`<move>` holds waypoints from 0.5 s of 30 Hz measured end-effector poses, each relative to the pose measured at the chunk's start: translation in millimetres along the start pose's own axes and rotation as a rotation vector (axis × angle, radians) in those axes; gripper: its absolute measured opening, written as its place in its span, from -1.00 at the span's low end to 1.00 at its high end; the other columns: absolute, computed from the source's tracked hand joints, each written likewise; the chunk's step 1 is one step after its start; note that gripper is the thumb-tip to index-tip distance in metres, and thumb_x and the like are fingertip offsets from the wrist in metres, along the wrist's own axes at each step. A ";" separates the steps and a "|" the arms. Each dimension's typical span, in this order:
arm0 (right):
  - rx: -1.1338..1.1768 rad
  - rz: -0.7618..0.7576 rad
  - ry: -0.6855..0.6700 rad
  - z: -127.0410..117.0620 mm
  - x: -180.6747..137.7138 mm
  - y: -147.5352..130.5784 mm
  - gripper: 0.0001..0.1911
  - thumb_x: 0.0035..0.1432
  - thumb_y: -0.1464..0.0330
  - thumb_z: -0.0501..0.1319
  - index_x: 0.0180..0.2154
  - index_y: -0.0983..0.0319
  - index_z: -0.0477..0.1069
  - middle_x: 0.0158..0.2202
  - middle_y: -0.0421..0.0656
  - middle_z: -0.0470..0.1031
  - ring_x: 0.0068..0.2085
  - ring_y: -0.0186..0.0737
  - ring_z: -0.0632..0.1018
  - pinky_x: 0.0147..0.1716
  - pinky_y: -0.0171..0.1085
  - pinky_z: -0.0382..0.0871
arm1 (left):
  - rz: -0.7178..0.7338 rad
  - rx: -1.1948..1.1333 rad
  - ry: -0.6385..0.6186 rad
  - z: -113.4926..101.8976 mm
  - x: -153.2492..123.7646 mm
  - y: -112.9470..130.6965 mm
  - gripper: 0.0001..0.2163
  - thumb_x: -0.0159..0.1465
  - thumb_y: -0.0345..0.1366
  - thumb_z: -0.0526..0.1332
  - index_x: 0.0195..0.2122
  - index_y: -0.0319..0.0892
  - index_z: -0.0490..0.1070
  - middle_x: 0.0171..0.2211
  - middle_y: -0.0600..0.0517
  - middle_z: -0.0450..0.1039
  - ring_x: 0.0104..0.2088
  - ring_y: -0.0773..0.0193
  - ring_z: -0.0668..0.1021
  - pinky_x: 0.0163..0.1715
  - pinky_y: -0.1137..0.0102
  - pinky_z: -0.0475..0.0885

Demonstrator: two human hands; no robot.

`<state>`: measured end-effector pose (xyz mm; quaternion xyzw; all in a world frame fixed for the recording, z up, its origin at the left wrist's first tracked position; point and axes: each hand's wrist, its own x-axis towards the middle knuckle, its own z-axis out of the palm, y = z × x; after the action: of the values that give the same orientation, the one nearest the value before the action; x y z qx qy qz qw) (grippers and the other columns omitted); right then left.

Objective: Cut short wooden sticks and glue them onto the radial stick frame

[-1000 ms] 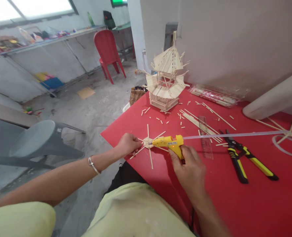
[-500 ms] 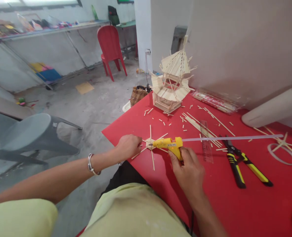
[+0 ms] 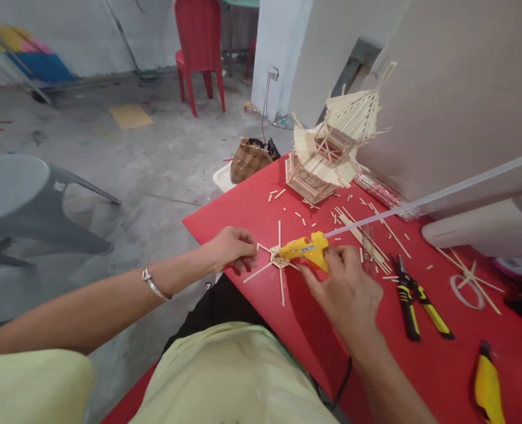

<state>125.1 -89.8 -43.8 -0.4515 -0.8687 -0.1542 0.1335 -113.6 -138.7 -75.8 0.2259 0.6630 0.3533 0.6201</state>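
My right hand [image 3: 346, 285] grips a yellow hot glue gun [image 3: 307, 250] by its handle. A long translucent glue stick [image 3: 424, 203] sticks out of the gun's back, slanting up to the right. The gun's nozzle is at the middle of a small spoked frame of thin wooden sticks [image 3: 282, 280], with a ring at its hub, lying on the red table [image 3: 261, 306]. My left hand [image 3: 232, 250] is at the frame's left side, its fingers curled together beside the end of one spoke. Whether anything is between those fingertips is hidden.
A stick-built pagoda model [image 3: 331, 147] stands at the table's back corner. Loose sticks [image 3: 366, 238], a clear ruler [image 3: 368, 247], black-yellow cutters [image 3: 413, 294], a tape ring [image 3: 467, 293] and a yellow-handled tool [image 3: 488, 383] lie to the right. A grey stool [image 3: 35, 200] stands left.
The view has tipped downward. The glue gun has tilted, so its glue stick now rises to the right. My left fingers have shifted slightly and more of the left spoke shows.
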 end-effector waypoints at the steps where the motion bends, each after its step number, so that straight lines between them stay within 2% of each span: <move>1: -0.008 -0.009 0.002 -1.5 3.3 -1.3 -0.60 0.20 0.05 0.20 -0.12 0.22 0.46 -0.20 -0.15 0.43 -0.46 -0.38 0.34 -0.55 -0.33 -0.03 | -0.019 -0.007 -0.015 -0.3 1.7 -1.1 -0.88 -0.03 -0.41 0.32 -0.47 -0.24 0.39 -0.57 -0.03 0.53 -0.58 0.24 0.59 -0.68 0.51 0.38; 7: -0.064 -0.104 -0.007 -7.1 16.1 -9.9 -0.71 0.16 0.20 0.21 -0.14 0.21 0.45 -0.19 -0.17 0.43 -0.52 -0.41 0.28 -0.57 -0.33 -0.06 | -0.070 0.048 -0.066 1.0 1.9 -2.6 -0.92 0.06 -0.36 0.29 -0.49 -0.25 0.43 -0.63 0.00 0.50 -0.63 0.27 0.56 -0.70 0.51 0.37; 15: -0.114 -0.199 0.022 -6.6 21.1 -15.1 -0.77 0.16 0.29 0.16 -0.16 0.23 0.44 -0.20 -0.14 0.42 -0.53 -0.42 0.26 -0.56 -0.31 -0.07 | -0.016 0.109 -0.059 1.7 5.0 -7.2 -0.87 0.11 -0.37 0.27 -0.56 -0.25 0.41 -0.72 0.07 0.40 -0.75 0.35 0.43 -0.78 0.50 0.26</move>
<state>101.6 -84.9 -32.1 -0.3680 -0.8975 -0.2208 0.1014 -111.5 -139.3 -84.4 0.2644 0.6645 0.3048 0.6290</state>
